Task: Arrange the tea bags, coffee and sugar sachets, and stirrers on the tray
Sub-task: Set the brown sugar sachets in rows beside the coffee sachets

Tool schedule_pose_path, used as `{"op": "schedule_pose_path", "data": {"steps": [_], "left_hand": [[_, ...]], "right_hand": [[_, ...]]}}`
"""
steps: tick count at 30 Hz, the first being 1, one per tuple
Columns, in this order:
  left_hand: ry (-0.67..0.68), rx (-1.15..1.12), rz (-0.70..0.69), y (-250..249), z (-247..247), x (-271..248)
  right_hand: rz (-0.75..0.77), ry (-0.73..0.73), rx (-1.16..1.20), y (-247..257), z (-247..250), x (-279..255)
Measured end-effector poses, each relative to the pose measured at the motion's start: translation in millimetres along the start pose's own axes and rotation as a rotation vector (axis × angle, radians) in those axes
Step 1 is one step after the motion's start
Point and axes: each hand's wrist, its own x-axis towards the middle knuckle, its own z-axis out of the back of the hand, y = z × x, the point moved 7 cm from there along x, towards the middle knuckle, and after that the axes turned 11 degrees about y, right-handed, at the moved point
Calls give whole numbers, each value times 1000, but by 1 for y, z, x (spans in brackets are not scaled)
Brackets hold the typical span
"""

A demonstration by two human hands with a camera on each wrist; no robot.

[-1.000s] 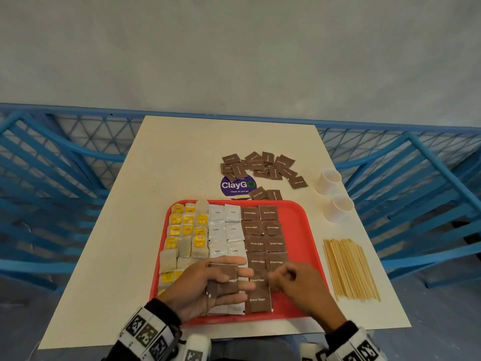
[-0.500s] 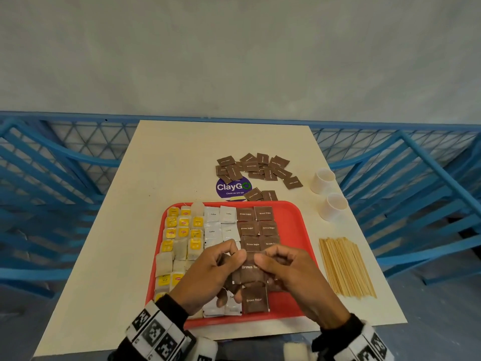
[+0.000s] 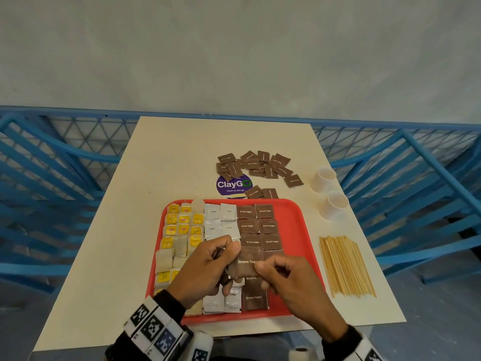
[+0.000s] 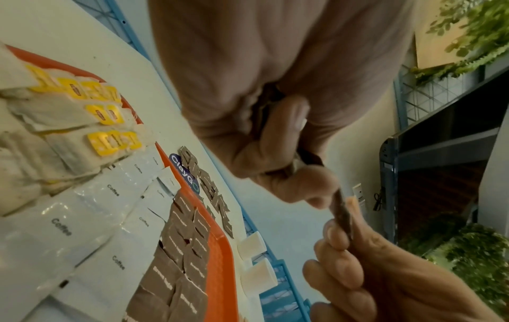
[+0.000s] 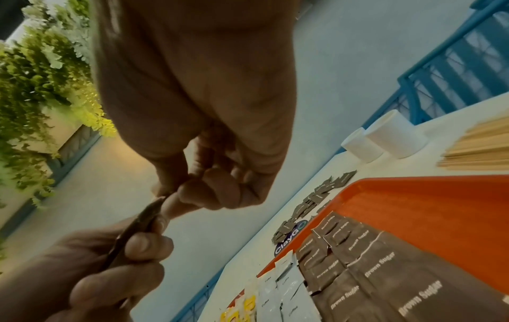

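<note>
Brown sugar sachets (image 3: 246,265) pinched between both hands, left hand (image 3: 205,269) and right hand (image 3: 291,285), over the tray (image 3: 294,230). Probably peeling one off for the unfinished sugar column.

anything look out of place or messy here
Yes. A loose pile of brown sugar sachets lies scattered on the table beyond the tray, overlapping at odd angles. The stirrers also sit off the tray. On it, rows are tidy, though some tea bags overlap.
</note>
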Motion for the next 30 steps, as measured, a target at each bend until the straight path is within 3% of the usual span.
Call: {"op": "schedule_pose_path", "data": {"steps": [4,9,12,15,19,26,30], "left_hand": [[2,1,13,3,-5,2],[82,15,32,4,-22,13],[50,63,76,8,-25,19],[-32,54,156,24,-15,13],[-77,23,270,51,0,-10],[-158,-46,321,67,18,-27],[-136,-48,305,64,15,-25]], "right_hand": [[-17,0,36,-4,6,-4],[-54,-138,258,-16,17,-4],[-110,-236,292,-29,30,-4],[-234,-273,208,-62,49,-8],[-450,-184,84,-120,53,-16],[-582,-155,-5,-159,46,-17],[-581,-285,-257,-154,53,-17]]}}
